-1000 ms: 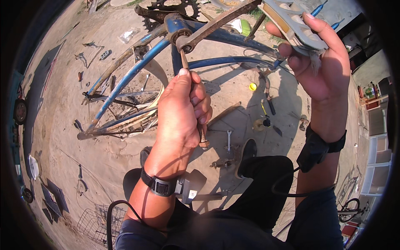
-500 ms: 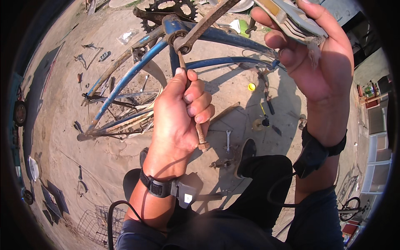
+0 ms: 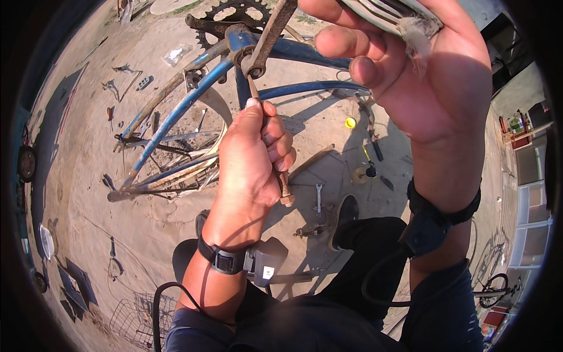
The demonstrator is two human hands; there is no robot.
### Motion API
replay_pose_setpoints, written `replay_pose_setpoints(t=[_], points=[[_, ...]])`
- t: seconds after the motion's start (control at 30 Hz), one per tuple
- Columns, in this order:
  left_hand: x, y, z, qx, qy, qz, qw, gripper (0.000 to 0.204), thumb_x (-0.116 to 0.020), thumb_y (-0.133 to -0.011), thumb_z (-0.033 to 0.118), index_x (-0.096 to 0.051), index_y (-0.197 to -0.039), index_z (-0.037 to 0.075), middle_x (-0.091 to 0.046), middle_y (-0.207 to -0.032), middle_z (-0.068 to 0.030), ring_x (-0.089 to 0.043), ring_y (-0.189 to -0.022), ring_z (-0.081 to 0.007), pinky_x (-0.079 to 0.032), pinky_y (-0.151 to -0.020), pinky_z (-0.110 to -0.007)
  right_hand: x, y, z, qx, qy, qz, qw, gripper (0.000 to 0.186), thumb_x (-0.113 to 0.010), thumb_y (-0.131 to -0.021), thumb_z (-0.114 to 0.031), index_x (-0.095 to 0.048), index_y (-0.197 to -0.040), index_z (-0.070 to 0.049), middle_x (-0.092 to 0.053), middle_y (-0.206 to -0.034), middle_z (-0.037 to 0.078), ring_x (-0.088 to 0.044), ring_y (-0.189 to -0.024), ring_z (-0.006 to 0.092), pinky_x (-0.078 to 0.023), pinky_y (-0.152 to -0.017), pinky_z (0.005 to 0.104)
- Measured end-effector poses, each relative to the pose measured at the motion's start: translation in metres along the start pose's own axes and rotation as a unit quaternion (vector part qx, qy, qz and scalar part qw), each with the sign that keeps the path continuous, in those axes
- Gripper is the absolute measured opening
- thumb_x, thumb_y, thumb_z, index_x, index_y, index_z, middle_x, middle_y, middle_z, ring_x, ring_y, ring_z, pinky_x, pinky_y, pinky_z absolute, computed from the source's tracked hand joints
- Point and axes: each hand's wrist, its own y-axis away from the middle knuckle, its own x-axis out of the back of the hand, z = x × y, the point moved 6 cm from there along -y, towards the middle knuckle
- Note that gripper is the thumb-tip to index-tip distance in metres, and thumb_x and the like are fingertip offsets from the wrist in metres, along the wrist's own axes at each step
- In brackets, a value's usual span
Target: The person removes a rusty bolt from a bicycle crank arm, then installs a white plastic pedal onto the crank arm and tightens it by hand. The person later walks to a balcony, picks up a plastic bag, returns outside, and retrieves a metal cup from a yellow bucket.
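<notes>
A blue bicycle frame (image 3: 193, 111) stands upside down before me, with a toothed chainring (image 3: 258, 14) at its top. My left hand (image 3: 252, 146) is closed round a long rusty bolt (image 3: 287, 193), its threaded, nutted end sticking out below the fist. The bolt's pointed upper end meets the lower end of a rusty crank arm (image 3: 271, 38) at the bottom bracket (image 3: 241, 47). At the upper right, my right hand (image 3: 440, 88) is curled round a grey ribbed pedal (image 3: 381, 14), which the top edge cuts off. The joint of pedal and crank is out of sight.
Below the frame lie a combination wrench (image 3: 319, 198), a yellow cap (image 3: 350, 122) and a yellow-and-black tool (image 3: 369, 164). A screwdriver (image 3: 110, 116) and other small parts are scattered at left. A wire basket (image 3: 141, 317) rests at lower left. My shoe (image 3: 347, 217) is near the wrench.
My right hand has moved left with the pedal, and the crank arm has swung to a steeper angle. My left hand keeps the bolt at the crank's end, almost unmoved.
</notes>
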Motion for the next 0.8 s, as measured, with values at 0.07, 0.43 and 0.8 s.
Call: replay_pose_setpoints(t=[0.07,0.43,0.8], points=[[-0.001,0.001,0.001,-0.003,-0.010,0.014,1.000,0.024,-0.039,-0.108,0.027,-0.051,-0.097,0.009,-0.035,-0.067,0.0058,-0.027,-0.050,-0.0058,-0.027,-0.042,-0.023,-0.001,-0.001,-0.001,0.003,0.003,0.002,1.000,0.052,-0.042,-0.105,-0.033,-0.049,-0.138,0.007,-0.067,-0.116,0.028,-0.075,-0.081,0.0252,-0.062,-0.058,0.0246],[0.001,0.001,0.002,0.010,0.037,-0.014,0.999,0.025,-0.038,-0.109,0.027,-0.051,-0.098,0.009,-0.035,-0.067,0.0052,-0.027,-0.050,-0.0060,-0.027,-0.041,-0.023,0.003,-0.004,-0.004,0.010,0.006,0.010,1.000,0.052,-0.042,-0.105,-0.033,-0.049,-0.137,0.007,-0.068,-0.115,0.028,-0.075,-0.081,0.0250,-0.061,-0.057,0.0244],[-0.002,0.002,-0.001,0.004,0.020,-0.002,1.000,0.026,-0.037,-0.109,0.029,-0.051,-0.100,0.008,-0.036,-0.068,0.0044,-0.030,-0.051,-0.0064,-0.029,-0.044,-0.023,0.008,-0.003,-0.008,0.010,0.013,0.018,1.000,0.052,-0.042,-0.105,-0.033,-0.050,-0.137,0.006,-0.068,-0.115,0.027,-0.075,-0.081,0.0249,-0.061,-0.057,0.0242]])
